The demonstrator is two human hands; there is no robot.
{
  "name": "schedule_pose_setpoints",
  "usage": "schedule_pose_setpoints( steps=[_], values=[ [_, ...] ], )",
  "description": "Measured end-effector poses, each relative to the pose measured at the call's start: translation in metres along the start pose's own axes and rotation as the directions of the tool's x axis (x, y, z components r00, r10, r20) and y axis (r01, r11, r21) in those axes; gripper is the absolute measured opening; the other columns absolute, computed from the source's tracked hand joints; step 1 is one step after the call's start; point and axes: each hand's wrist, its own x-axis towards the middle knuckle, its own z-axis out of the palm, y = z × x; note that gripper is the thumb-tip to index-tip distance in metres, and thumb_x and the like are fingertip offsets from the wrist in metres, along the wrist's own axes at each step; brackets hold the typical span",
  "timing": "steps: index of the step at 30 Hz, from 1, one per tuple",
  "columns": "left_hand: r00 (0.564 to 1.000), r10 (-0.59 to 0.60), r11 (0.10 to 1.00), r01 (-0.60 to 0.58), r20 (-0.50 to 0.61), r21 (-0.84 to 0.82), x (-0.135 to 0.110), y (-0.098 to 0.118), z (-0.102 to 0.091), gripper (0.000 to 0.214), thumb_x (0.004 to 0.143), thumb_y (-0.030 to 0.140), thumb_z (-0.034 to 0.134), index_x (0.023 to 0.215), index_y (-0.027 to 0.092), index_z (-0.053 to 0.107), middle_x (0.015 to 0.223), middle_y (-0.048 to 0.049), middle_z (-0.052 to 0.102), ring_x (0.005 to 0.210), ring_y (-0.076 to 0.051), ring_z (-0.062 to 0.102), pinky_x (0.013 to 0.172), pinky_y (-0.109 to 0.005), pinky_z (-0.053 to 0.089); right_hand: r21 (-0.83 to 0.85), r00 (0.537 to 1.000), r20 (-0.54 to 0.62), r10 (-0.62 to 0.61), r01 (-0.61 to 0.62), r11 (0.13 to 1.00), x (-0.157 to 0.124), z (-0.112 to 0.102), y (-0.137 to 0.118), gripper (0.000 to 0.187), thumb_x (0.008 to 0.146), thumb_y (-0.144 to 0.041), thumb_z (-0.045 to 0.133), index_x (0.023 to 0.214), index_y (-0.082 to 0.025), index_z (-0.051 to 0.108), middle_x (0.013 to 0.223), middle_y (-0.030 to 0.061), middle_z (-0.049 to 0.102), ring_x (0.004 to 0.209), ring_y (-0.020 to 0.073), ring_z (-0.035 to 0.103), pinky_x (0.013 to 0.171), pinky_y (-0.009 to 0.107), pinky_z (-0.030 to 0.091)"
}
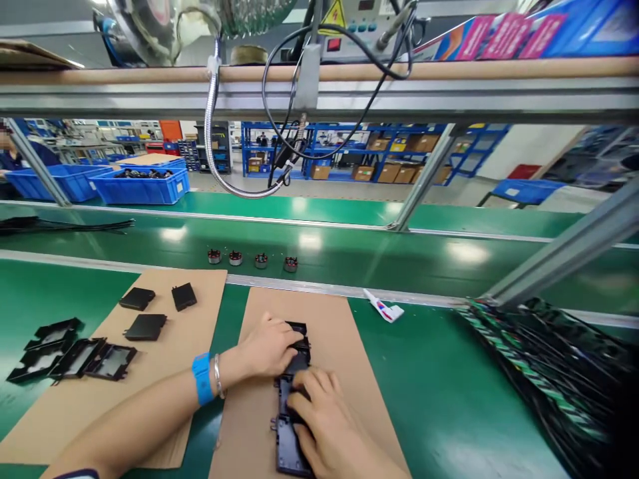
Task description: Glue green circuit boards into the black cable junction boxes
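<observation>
A row of open black plastic cases (290,447) lies lengthwise on a cardboard sheet (367,399) in front of me. My left hand (272,344), with a blue band and a silver bracelet on its wrist, is closed over the far end of the row, its fingertips on a case's edge. Nearer to me, my right hand (327,409) has curled fingers and thumb gripping at the middle cases. Its palm and fingers hide part of them. On the left cardboard (170,372) are three closed black cases (146,326); several open ones (110,361) lie at its left edge.
Several small round motor-like parts (261,261) stand in a line beyond the metal strip. A white airplane-shaped piece (383,307) lies right of the cardboard. Bundled black wires (564,372) fill the right side. Overhead hang a metal hose (210,133) and black cables. Blue bins (144,186) stand at back left.
</observation>
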Motion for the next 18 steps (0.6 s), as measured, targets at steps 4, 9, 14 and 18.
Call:
schedule_pose_setpoints(
  steps=[4,9,14,18],
  values=[
    [0.964,-0.255,0.965,0.258,-0.071,0.039,-0.036,-0.049,-0.037,0.03,0.091,0.026,0.052,0.121,0.025,0.058,0.123,-0.0079,0.06,0.115,-0.026,0.051,0.1,-0.043,0.034,0.054,0.995,0.097,-0.034,0.028,0.998,0.02,0.001,0.022,0.093,0.058,-0.033,0.07,0.144,-0.022,0.036,0.158,0.0153,0.001,0.142,0.0434,0.001,0.109,0.063,0.008],
    [0.709,-0.67,0.717,0.695,-0.221,0.052,-0.087,-0.13,-0.07,0.04,0.09,0.033,0.059,0.126,0.015,0.052,0.133,-0.0137,0.048,0.122,-0.033,0.045,0.101,-0.056,0.033,0.116,0.987,0.159,0.011,-0.03,0.993,0.033,0.007,0.043,0.096,0.061,-0.037,0.07,0.148,-0.029,0.031,0.157,0.0158,0.013,0.143,0.0415,0.003,0.11,0.062,0.009],
    [0.642,-0.748,0.662,0.739,-0.169,-0.12,-0.093,-0.159,-0.073,0.037,0.091,0.035,0.06,0.123,0.017,0.054,0.128,-0.0105,0.052,0.112,-0.027,0.054,0.094,-0.05,0.046,0.14,0.993,0.122,0.0,-0.017,0.99,0.023,0.011,0.048,0.094,0.061,-0.031,0.069,0.147,-0.032,0.032,0.158,0.0129,0.013,0.144,0.0416,0.001,0.11,0.064,0.006],
    [0.743,-0.664,0.708,0.586,-0.088,-0.395,-0.058,-0.143,-0.071,0.04,0.096,0.039,0.049,0.13,0.018,0.047,0.123,-0.0117,0.056,0.104,-0.025,0.061,0.087,-0.047,0.051,0.193,0.988,0.153,0.018,-0.048,0.98,0.019,0.004,0.041,0.098,0.058,-0.033,0.072,0.147,-0.031,0.032,0.159,0.0141,0.009,0.144,0.042,0.001,0.111,0.063,0.007]
  ],
)
